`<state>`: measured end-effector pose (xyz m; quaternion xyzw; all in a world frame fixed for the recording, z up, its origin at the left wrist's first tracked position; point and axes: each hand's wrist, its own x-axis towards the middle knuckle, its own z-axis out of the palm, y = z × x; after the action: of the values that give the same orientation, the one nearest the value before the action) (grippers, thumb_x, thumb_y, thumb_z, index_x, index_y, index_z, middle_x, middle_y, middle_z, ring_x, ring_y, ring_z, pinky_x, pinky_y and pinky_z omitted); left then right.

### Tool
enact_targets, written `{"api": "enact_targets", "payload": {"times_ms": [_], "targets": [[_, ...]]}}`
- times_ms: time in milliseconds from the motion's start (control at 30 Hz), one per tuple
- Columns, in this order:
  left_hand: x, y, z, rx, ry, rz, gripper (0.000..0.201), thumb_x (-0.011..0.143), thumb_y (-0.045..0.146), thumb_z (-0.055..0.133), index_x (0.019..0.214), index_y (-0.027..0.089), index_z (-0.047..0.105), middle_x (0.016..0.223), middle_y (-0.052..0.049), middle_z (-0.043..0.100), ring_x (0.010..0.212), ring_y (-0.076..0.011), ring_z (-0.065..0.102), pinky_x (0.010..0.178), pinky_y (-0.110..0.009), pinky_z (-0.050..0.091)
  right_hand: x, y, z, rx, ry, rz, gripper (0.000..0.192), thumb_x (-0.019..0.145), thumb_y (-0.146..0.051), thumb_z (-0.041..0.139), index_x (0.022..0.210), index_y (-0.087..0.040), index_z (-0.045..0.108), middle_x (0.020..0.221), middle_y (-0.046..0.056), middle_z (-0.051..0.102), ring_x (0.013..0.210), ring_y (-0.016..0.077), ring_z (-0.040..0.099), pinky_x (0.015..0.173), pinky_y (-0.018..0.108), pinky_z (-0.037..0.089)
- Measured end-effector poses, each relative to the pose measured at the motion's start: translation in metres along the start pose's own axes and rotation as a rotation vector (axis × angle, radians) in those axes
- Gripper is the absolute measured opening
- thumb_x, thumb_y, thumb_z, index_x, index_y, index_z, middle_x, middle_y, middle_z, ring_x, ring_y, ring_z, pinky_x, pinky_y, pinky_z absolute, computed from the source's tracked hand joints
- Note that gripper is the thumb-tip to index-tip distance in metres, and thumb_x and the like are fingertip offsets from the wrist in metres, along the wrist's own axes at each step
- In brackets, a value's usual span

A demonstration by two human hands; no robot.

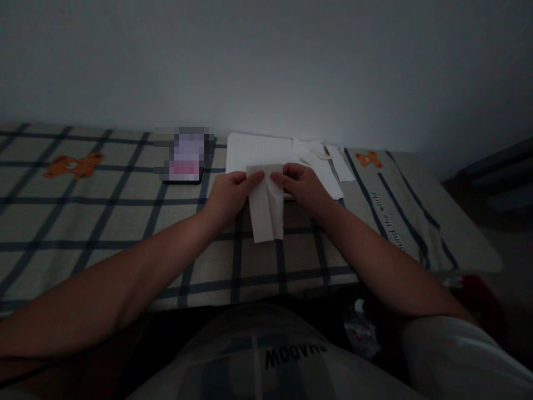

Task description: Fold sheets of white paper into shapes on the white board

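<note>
A folded sheet of white paper is held up between my two hands, above the near edge of an open notebook. My left hand pinches its upper left side, thumb on the face toward me. On the upper right side, my right hand grips it the same way. Two flaps run down the paper's front and meet near a middle crease, the right one standing slightly loose. The fingers behind the paper are hidden. Torn paper strips lie on and beside the notebook's right part.
A phone with a blurred screen rests left of the notebook. The checked tablecloth with orange bear prints covers the table, which meets a plain wall behind. Below the table's front edge is a clear plastic bottle or bag.
</note>
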<state>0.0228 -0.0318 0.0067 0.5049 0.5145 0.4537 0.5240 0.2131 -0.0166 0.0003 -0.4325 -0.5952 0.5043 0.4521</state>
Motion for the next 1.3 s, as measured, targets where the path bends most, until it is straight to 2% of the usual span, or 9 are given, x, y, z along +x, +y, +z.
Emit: {"api": "enact_targets", "payload": {"times_ms": [133,367,567,800,900,1000,1100,1300], "targets": [[0.0013,-0.0034,0.0000,-0.035,-0.018,0.058,0.038,0.074,0.055,0.081,0.073,0.019,0.071,0.070,-0.004,0.071,0.071,-0.0205,0.066,0.057,-0.028,0.050,0.0012,0.0014,-0.0003,-0.027,0.003,-0.023,0.036,0.080,-0.052,0.077,0.074,-0.022,0.059,0.072,-0.003,0.054,0.068,0.0122,0.048,0.064,0.028,0.043],[0.0035,-0.0063,-0.0017,-0.050,-0.086,0.024,0.039,0.069,0.051,0.087,0.085,0.016,0.079,0.087,-0.008,0.079,0.073,-0.0193,0.069,0.063,-0.028,0.051,0.0011,0.0011,0.0002,-0.046,0.023,-0.059,0.039,0.080,-0.052,0.077,0.072,-0.021,0.056,0.069,-0.004,0.054,0.066,0.0113,0.046,0.060,0.027,0.038],[0.0034,-0.0037,-0.0037,0.050,-0.062,0.018,0.044,0.068,0.053,0.086,0.090,0.015,0.080,0.093,-0.011,0.080,0.078,-0.0226,0.071,0.067,-0.030,0.054,0.0033,0.0033,0.0007,0.077,0.020,-0.033,0.036,0.081,-0.052,0.076,0.076,-0.021,0.058,0.069,-0.004,0.056,0.064,0.0106,0.053,0.062,0.026,0.046],[0.0032,-0.0011,-0.0044,0.163,-0.059,0.074,0.037,0.073,0.049,0.084,0.089,0.016,0.080,0.091,-0.009,0.081,0.075,-0.0210,0.070,0.062,-0.028,0.050,0.0021,-0.0030,0.0007,0.196,0.055,-0.028,0.033,0.079,-0.047,0.079,0.073,-0.022,0.058,0.065,-0.005,0.057,0.060,0.0090,0.054,0.060,0.025,0.049],[0.0021,0.0004,-0.0044,0.190,-0.042,0.098,0.035,0.074,0.048,0.083,0.088,0.016,0.080,0.089,-0.008,0.080,0.075,-0.0208,0.070,0.061,-0.027,0.050,0.0023,-0.0037,0.0016,0.220,0.045,0.021,0.037,0.076,-0.053,0.080,0.075,-0.022,0.060,0.066,-0.005,0.058,0.061,0.0098,0.056,0.060,0.025,0.051],[0.0017,0.0012,-0.0049,0.176,-0.003,0.122,0.035,0.074,0.048,0.082,0.089,0.017,0.080,0.088,-0.007,0.080,0.075,-0.0203,0.069,0.061,-0.027,0.050,0.0025,-0.0016,0.0014,0.188,-0.025,0.076,0.040,0.074,-0.058,0.081,0.082,-0.022,0.065,0.072,-0.003,0.064,0.065,0.0112,0.060,0.064,0.027,0.054],[0.0025,0.0010,-0.0055,0.154,0.031,0.135,0.036,0.075,0.050,0.081,0.085,0.016,0.078,0.085,-0.006,0.078,0.072,-0.0185,0.067,0.058,-0.026,0.047,0.0009,-0.0001,0.0005,0.116,-0.098,0.106,0.039,0.073,-0.056,0.084,0.080,-0.021,0.067,0.077,-0.002,0.068,0.071,0.0125,0.063,0.070,0.027,0.056],[0.0053,-0.0027,-0.0062,0.102,-0.003,0.092,0.042,0.071,0.056,0.083,0.081,0.016,0.077,0.078,-0.006,0.076,0.066,-0.0173,0.064,0.054,-0.025,0.045,-0.0022,-0.0057,-0.0013,-0.012,-0.063,0.035,0.038,0.078,-0.054,0.080,0.072,-0.020,0.065,0.069,-0.002,0.064,0.069,0.0124,0.061,0.067,0.027,0.054]]}}
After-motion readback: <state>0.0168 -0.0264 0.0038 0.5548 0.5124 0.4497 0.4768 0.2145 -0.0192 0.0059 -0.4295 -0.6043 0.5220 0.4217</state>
